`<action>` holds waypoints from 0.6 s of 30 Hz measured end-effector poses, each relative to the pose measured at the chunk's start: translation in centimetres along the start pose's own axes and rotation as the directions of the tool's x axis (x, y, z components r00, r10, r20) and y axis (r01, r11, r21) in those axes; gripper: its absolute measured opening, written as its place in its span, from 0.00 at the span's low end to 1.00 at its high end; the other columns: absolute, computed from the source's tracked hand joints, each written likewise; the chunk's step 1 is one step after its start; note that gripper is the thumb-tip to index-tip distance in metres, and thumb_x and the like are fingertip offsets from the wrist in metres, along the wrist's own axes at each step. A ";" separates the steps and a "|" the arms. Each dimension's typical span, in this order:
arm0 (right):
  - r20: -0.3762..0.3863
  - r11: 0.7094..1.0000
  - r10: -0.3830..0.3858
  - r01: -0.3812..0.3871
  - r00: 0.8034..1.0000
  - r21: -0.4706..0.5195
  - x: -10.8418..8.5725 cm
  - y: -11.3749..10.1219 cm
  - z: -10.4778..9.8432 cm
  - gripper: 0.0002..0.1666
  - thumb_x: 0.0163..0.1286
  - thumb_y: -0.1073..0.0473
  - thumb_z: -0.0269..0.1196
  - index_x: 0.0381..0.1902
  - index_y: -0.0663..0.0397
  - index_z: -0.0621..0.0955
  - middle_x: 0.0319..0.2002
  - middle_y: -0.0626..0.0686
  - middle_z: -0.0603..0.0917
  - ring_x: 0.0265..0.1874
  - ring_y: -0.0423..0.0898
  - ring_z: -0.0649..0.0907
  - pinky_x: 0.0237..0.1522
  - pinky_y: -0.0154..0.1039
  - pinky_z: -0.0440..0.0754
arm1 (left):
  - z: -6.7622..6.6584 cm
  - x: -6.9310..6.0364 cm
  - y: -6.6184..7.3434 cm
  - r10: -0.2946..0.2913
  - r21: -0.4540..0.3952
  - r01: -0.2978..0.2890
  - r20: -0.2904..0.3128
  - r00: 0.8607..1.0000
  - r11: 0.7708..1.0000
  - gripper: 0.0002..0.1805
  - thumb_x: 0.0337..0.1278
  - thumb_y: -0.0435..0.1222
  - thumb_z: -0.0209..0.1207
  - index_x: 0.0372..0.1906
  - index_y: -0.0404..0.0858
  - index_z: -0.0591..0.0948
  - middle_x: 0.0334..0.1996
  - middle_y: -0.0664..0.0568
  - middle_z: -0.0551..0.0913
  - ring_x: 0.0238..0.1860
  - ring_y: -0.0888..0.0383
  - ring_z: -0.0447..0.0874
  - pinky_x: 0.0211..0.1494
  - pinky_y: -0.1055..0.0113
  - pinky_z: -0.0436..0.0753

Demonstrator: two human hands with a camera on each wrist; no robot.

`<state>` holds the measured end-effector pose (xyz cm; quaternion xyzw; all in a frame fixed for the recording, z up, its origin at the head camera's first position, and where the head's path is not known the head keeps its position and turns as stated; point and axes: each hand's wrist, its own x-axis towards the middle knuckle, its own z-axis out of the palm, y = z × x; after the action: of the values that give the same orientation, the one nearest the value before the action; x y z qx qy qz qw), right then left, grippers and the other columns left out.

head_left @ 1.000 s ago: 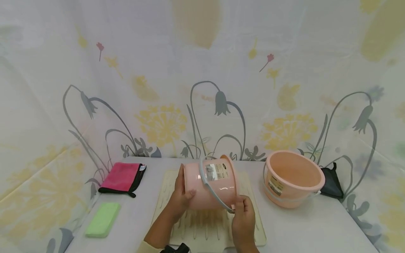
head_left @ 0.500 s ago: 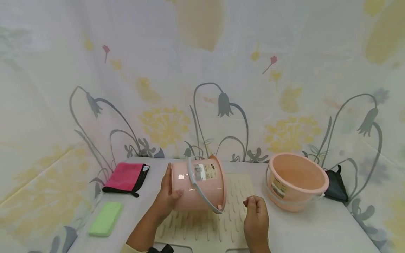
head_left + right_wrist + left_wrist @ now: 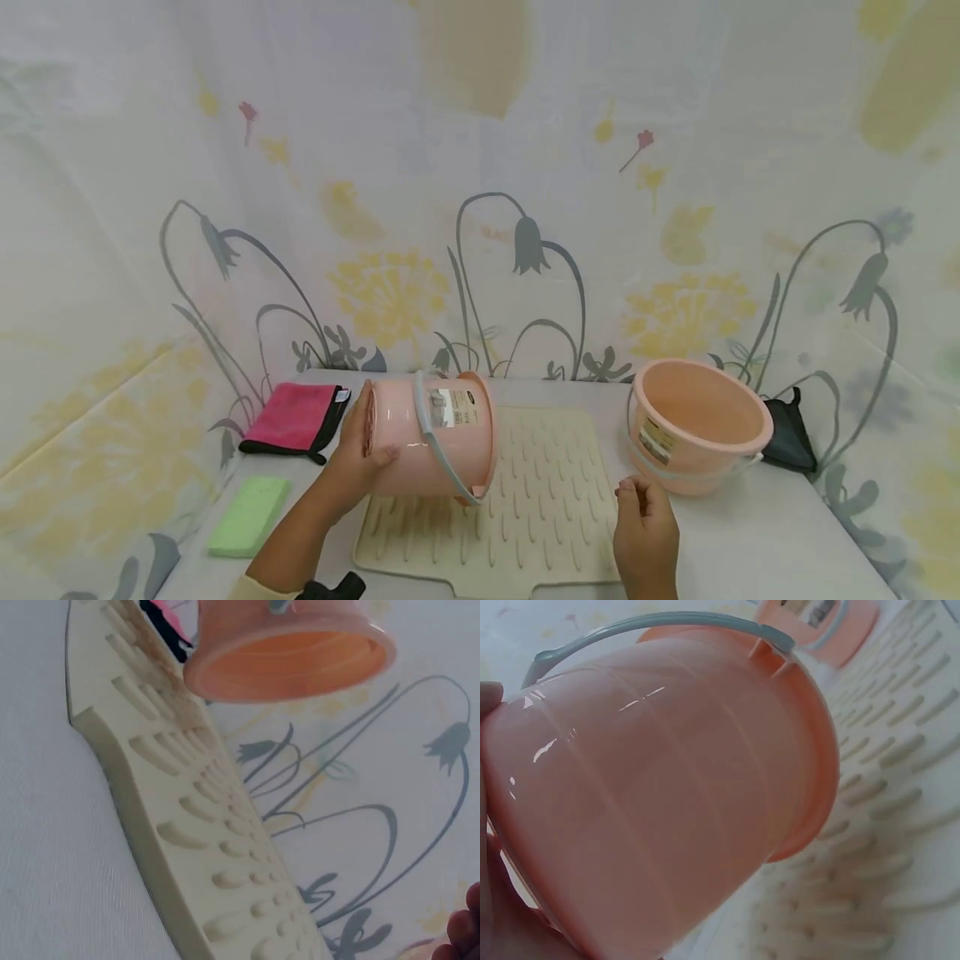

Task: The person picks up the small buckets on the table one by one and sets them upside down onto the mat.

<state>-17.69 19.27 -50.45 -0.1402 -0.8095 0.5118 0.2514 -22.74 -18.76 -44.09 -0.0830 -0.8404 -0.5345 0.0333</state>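
Bucket (image 3: 397,417) in the left hand (image 3: 354,454) is lying on its side in mid-air over the left part of this cream ridged mat (image 3: 555,500), base toward the palm and open mouth facing right. The left fingers are clamped on it, with the thumb pressed against the wall and the other fingers around behind the base. Its grey-blue handle (image 3: 427,429) loops across the side, right by a printed label (image 3: 453,408). The right hand (image 3: 645,533) is well apart from all that, out past the mat's right edge, fingers curled in together with the thumb against them. The right wrist cam only catches some fingertips in the bottom corner, so it doesn't add much there. Near that hand there's a wider peach bucket (image 3: 697,450) standing upright on the white table (image 3: 727,542), handle dropped down its front, and some black pouch-looking thing (image 3: 787,437) sits just beside it, partly hidden. Over on the left you've got a folded pinkish-red cloth (image 3: 292,417) with black edging, plus a light green block (image 3: 249,517) nearer the person, can't tell if it's a sponge. Floral curtain (image 3: 480,158) behind everything, cream sleeve (image 3: 261,588) on the left arm.
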 end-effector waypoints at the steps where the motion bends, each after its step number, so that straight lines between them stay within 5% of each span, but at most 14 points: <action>1: -0.003 1.000 0.003 -0.003 1.000 -0.007 0.1 0.2 -0.3 0.18 0.85 0.51 0.49 0.49 0.59 0.80 0.42 0.56 0.83 0.36 0.40 0.77 0.37 0.28 0.75 | -0.3 -0.1 0.0 0.015 0.021 -0.015 -0.002 1.000 1.000 0.61 0.55 0.49 0.62 0.86 0.48 0.37 0.82 0.34 0.42 0.77 0.32 0.50 0.69 0.31 0.69; 9: -0.049 0.998 0.065 -0.066 0.997 -0.013 0.3 2.1 -1.2 0.15 0.83 0.57 0.52 0.46 0.61 0.81 0.39 0.56 0.84 0.34 0.35 0.78 0.34 0.25 0.75 | -3.1 0.4 0.2 0.088 0.172 -0.087 0.002 0.996 0.981 0.58 0.59 0.48 0.61 0.86 0.45 0.39 0.82 0.33 0.43 0.77 0.31 0.49 0.68 0.27 0.68; 18: -0.084 0.999 0.035 -0.034 0.996 0.012 0.8 2.5 -1.4 0.13 0.81 0.59 0.53 0.43 0.63 0.81 0.36 0.57 0.83 0.31 0.35 0.77 0.29 0.28 0.75 | -5.0 1.2 1.6 0.118 0.296 -0.119 0.020 0.993 0.948 0.58 0.60 0.48 0.64 0.86 0.43 0.42 0.79 0.33 0.49 0.72 0.31 0.57 0.64 0.28 0.74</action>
<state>-17.67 21.79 -51.99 -0.1744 -0.7928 0.5140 0.2772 -23.77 -22.47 -40.38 -0.1277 -0.9046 -0.3994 0.0767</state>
